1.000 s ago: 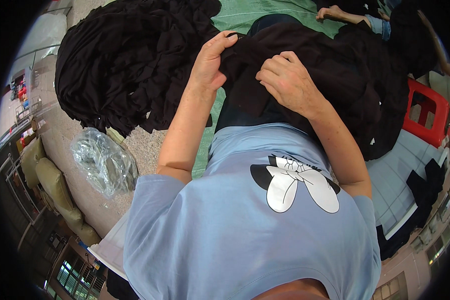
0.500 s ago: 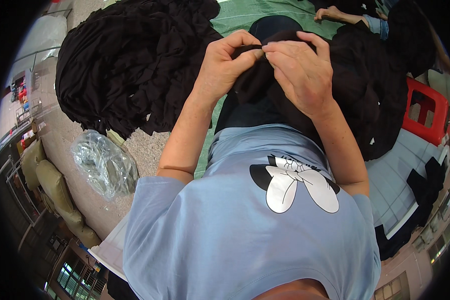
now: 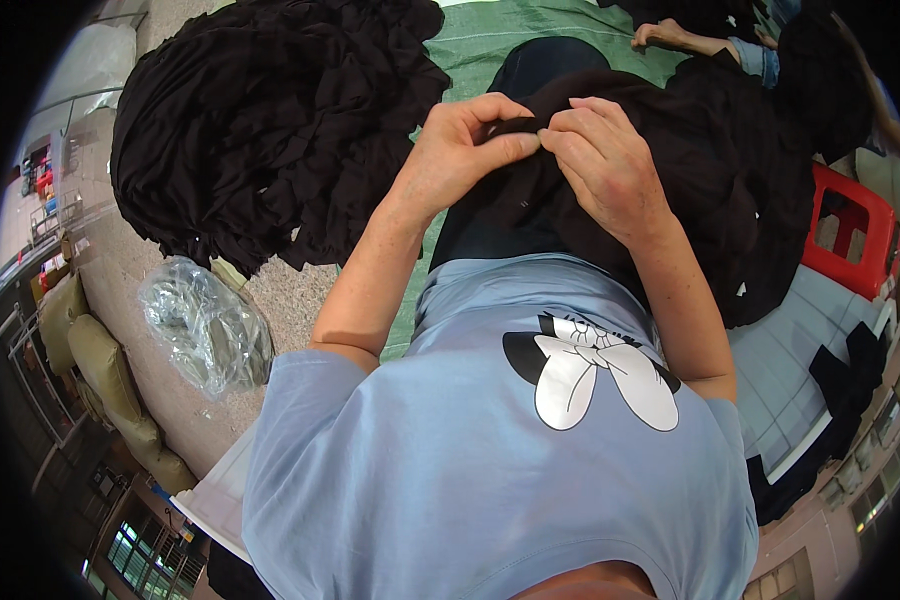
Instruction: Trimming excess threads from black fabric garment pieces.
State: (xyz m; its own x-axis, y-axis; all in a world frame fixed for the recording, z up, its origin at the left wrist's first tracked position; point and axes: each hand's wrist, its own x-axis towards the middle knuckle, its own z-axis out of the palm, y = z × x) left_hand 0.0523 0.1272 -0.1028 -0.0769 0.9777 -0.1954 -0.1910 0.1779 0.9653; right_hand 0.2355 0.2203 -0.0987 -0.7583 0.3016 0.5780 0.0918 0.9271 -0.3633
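A black cloth [image 3: 560, 210] lies across my lap and runs up to both hands. My left hand [image 3: 467, 148] pinches an edge of it between thumb and forefinger. Right beside it, my right hand [image 3: 607, 165] grips the same edge with bent fingers, its fingertips meeting the left thumb tip. Whether anything small sits between the fingertips is hidden. To the left rises a large heap of black cloth [image 3: 260, 130]. More black cloth [image 3: 720, 190] spreads to the right of my right hand.
On the ground at left lies a clear plastic bag [image 3: 205, 325]. A red plastic stool [image 3: 852, 230] stands at right beside a pale tiled surface [image 3: 780, 370]. Green sheeting [image 3: 470, 50] covers ground ahead. Another person's hand [image 3: 662, 35] shows at the far right.
Both hands have come down a little, nearer to my body, with the black cloth edge still between them. My right hand's fingers have curled in more tightly.
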